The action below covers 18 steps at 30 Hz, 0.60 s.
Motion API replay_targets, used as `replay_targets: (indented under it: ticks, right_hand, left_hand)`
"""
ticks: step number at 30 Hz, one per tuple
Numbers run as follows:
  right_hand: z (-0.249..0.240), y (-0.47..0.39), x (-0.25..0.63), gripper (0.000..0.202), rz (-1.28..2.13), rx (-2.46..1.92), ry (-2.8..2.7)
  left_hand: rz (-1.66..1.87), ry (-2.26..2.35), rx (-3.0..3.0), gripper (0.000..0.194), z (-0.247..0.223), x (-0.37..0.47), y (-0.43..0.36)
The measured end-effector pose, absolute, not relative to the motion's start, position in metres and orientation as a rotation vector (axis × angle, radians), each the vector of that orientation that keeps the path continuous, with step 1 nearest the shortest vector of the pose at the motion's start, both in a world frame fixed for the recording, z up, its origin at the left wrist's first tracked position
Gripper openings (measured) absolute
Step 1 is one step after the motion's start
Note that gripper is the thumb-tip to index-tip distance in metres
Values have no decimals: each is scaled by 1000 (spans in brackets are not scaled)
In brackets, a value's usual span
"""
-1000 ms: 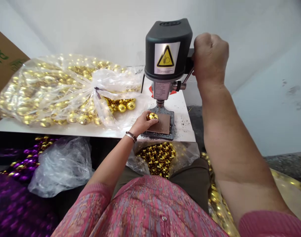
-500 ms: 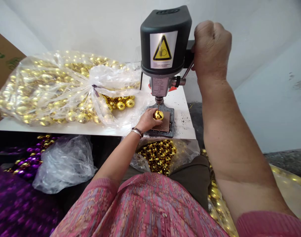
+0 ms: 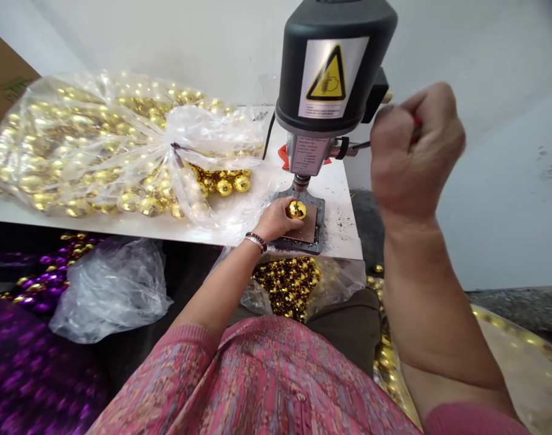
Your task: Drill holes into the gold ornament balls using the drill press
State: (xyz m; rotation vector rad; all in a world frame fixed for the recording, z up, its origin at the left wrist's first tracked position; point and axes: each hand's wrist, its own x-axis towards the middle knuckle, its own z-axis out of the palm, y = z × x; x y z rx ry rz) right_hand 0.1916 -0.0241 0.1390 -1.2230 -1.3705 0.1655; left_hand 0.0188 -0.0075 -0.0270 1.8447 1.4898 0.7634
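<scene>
A black-headed drill press (image 3: 337,78) with a yellow warning triangle stands at the table's right end. My left hand (image 3: 278,220) pinches a shiny gold faceted ball (image 3: 297,209) on the brown pad (image 3: 305,226) over the press's grey base (image 3: 320,232). The drill bit (image 3: 298,196) points down right above the ball; whether its tip is inside the ball I cannot tell. My right hand (image 3: 414,157) is closed around the feed lever (image 3: 361,145) at the right of the head, and a bit of red grip shows between its fingers.
A large clear bag of gold balls (image 3: 90,151) lies on the white table (image 3: 198,237). Below the table edge, an open bag holds gold pieces (image 3: 287,284). Purple balls (image 3: 54,284) and crumpled clear plastic (image 3: 113,296) are at lower left. Dark shavings (image 3: 342,226) litter the table by the base.
My right hand has swung the lever downward and outward to the right. The drill bit has come lower toward the ball. My left hand keeps its hold on the ball.
</scene>
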Motion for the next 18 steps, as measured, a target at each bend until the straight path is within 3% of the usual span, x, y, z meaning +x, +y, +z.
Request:
replay_targets:
  ticks: [7, 18]
  right_hand:
    - [80, -39, 204, 12, -160, -1104, -1515]
    - [53, -41, 201, 24, -191, -1189, -1432]
  left_hand:
    - [736, 1492, 1854, 54, -24, 20, -10]
    - [729, 1492, 1826, 48, -23, 19, -15]
